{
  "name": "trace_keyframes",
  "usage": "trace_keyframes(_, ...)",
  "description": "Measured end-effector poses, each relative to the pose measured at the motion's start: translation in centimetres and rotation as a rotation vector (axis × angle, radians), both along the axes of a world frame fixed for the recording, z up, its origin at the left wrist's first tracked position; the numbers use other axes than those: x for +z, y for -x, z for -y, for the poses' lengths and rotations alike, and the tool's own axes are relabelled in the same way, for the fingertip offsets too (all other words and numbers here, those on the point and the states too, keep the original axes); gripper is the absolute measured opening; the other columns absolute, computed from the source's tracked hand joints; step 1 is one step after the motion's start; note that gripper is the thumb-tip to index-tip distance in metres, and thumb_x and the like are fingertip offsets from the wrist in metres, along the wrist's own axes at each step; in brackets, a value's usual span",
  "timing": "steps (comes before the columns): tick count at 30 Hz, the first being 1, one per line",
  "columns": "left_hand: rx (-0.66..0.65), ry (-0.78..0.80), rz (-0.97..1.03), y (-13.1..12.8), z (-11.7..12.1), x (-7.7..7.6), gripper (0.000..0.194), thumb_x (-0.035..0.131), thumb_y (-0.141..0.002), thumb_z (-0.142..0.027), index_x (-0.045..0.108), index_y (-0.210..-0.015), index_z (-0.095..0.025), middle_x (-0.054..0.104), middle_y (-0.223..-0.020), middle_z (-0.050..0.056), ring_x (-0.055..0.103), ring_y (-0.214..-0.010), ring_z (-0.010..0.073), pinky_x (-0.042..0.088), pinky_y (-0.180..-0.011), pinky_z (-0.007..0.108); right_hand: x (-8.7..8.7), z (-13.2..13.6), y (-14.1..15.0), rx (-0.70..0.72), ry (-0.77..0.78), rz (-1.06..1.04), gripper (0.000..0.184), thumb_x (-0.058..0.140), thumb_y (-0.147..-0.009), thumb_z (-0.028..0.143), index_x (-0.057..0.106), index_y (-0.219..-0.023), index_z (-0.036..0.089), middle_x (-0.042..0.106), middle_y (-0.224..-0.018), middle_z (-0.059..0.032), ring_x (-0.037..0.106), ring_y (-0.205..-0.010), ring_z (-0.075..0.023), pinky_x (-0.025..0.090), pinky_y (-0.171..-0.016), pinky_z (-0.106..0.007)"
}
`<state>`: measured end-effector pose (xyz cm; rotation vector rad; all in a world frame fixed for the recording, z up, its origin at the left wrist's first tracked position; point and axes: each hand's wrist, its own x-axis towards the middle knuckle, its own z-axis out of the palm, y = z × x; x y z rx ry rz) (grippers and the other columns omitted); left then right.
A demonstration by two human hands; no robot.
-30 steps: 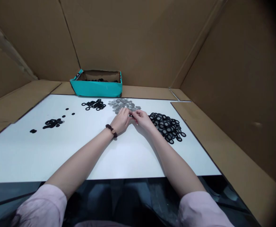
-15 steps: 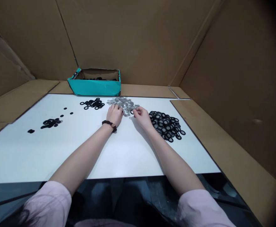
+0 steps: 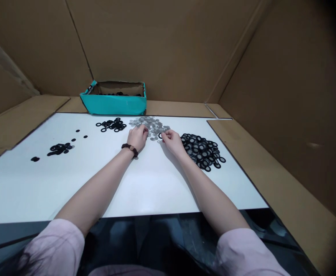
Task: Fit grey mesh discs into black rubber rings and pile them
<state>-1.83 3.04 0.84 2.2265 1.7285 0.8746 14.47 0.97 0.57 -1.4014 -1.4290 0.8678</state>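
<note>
My right hand [image 3: 172, 141] pinches a black ring [image 3: 160, 135] between thumb and fingertips, just above the white table. Fingers bent together, my left hand [image 3: 138, 137] is at the near left edge of a spread of small grey translucent discs [image 3: 156, 125]; whatever its fingertips hold is hidden. Beside my right wrist lies a large heap of black rings with grey centres [image 3: 204, 151]. A smaller group of black rings [image 3: 112, 125] sits behind and left of my left hand.
At the left lie a cluster of small black pieces [image 3: 60, 148] and a few loose black discs [image 3: 35, 158]. A teal open box [image 3: 114, 105] with black pieces inside stands at the back. Cardboard walls [image 3: 168, 50] enclose the white table [image 3: 145, 184].
My left hand has shifted slightly left and its fingers have drawn together at the edge of the grey discs. The right hand keeps its pinch on the black ring, nearly still.
</note>
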Motion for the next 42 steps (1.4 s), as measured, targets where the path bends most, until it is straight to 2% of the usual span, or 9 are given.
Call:
trace_keyframes(5, 0.021, -0.011, 0.167, 0.3, -0.3, -0.3, 0.01, 0.047, -0.078, -0.019, 0.056, -0.075, -0.018, 0.062, -0.097, 0.011, 0.052, -0.1, 0.0252, 0.04, -0.09, 0.041, 0.0, 0.1, 0.0, -0.003, 0.026, 0.022, 0.023, 0.05, -0.078, 0.033, 0.045, -0.06, 0.02, 0.05, -0.05, 0.0019, 0.042, -0.048, -0.0107, 0.031, -0.049, -0.024)
trace_keyframes(9, -0.059, 0.176, 0.461, -0.4, 0.3, -0.6, 0.01, 0.045, -0.079, -0.022, 0.055, -0.078, -0.017, 0.061, -0.078, 0.005, 0.056, -0.077, 0.0174, 0.045, -0.076, 0.032, -0.1, 0.2, 0.3, 0.006, 0.067, -0.001, 0.028, 0.051, -0.079, 0.036, 0.043, -0.057, 0.02, 0.047, -0.046, 0.0025, 0.042, -0.045, -0.0103, 0.031, -0.046, -0.023)
trace_keyframes(12, -0.109, 0.23, 0.577, -1.3, 1.3, -0.4, 0.009, 0.046, -0.078, -0.019, 0.054, -0.081, -0.017, 0.062, -0.077, 0.003, 0.058, -0.074, 0.0152, 0.045, -0.074, 0.029, 0.0, 0.4, 0.8, 0.05, 0.134, -0.131, 0.026, 0.058, -0.076, 0.037, 0.046, -0.06, 0.019, 0.048, -0.046, 0.0034, 0.04, -0.04, -0.008, 0.032, -0.041, -0.022)
trace_keyframes(15, -0.089, 0.215, 0.539, -2.0, 2.2, 0.1, 0.008, 0.048, -0.076, -0.016, 0.054, -0.081, -0.017, 0.063, -0.079, 0.003, 0.058, -0.076, 0.0155, 0.044, -0.074, 0.028, 0.1, 0.5, 1.1, 0.112, 0.194, -0.258, 0.024, 0.061, -0.073, 0.035, 0.05, -0.061, 0.017, 0.049, -0.048, 0.0033, 0.04, -0.038, -0.0065, 0.036, -0.041, -0.022)
trace_keyframes(18, -0.057, 0.195, 0.492, -2.1, 2.7, 0.7, 0.009, 0.05, -0.076, -0.016, 0.054, -0.083, -0.017, 0.061, -0.074, 0.001, 0.056, -0.071, 0.015, 0.043, -0.069, 0.028, 0.0, 0.5, 1.1, 0.151, 0.159, -0.25, 0.022, 0.063, -0.07, 0.032, 0.05, -0.06, 0.017, 0.049, -0.047, 0.0037, 0.041, -0.039, -0.0071, 0.036, -0.042, -0.022)
trace_keyframes(23, -0.114, 0.201, 0.412, -1.8, 2.9, 1.0, 0.015, 0.051, -0.075, -0.019, 0.058, -0.088, -0.018, 0.053, -0.063, -0.003, 0.05, -0.062, 0.0134, 0.038, -0.063, 0.026, 0.0, 0.7, 0.5, 0.153, 0.019, 0.021, 0.01, 0.058, -0.07, 0.028, 0.054, -0.068, 0.019, 0.049, -0.047, 0.0051, 0.044, -0.045, -0.0097, 0.034, -0.047, -0.022)
trace_keyframes(29, -0.194, 0.251, 0.372, -1.4, 2.9, 1.0, 0.006, 0.057, -0.071, -0.022, 0.056, -0.069, -0.016, 0.057, -0.069, -0.001, 0.049, -0.066, 0.0133, 0.037, -0.064, 0.027, 0.5, 1.3, 0.2, 0.232, 0.001, 0.308, 0.01, 0.052, -0.071, 0.021, 0.052, -0.061, 0.018, 0.054, -0.054, 0.0016, 0.048, -0.054, -0.0126, 0.035, -0.057, -0.025)
trace_keyframes(36, -0.284, 0.387, 0.651, -1.0, 2.3, 0.4, 0.015, 0.054, -0.074, -0.026, 0.05, -0.064, -0.016, 0.048, -0.06, -0.003, 0.042, -0.059, 0.0103, 0.034, -0.06, 0.025, 0.9, 1.1, 0.2, 0.221, 0.007, 0.164, 0.009, 0.049, -0.071, 0.021, 0.051, -0.063, 0.017, 0.049, -0.051, 0.0028, 0.045, -0.052, -0.0109, 0.034, -0.055, -0.023)
trace_keyframes(42, -0.211, 0.414, 0.681, -1.3, 2.8, 0.5, 0.016, 0.055, -0.073, -0.028, 0.05, -0.064, -0.015, 0.049, -0.058, -0.003, 0.042, -0.056, 0.0096, 0.034, -0.058, 0.024, 0.7, 1.0, 0.3, 0.113, -0.008, 0.113, 0.012, 0.051, -0.072, 0.021, 0.052, -0.062, 0.016, 0.052, -0.052, 0.0013, 0.045, -0.049, -0.0093, 0.035, -0.052, -0.022)
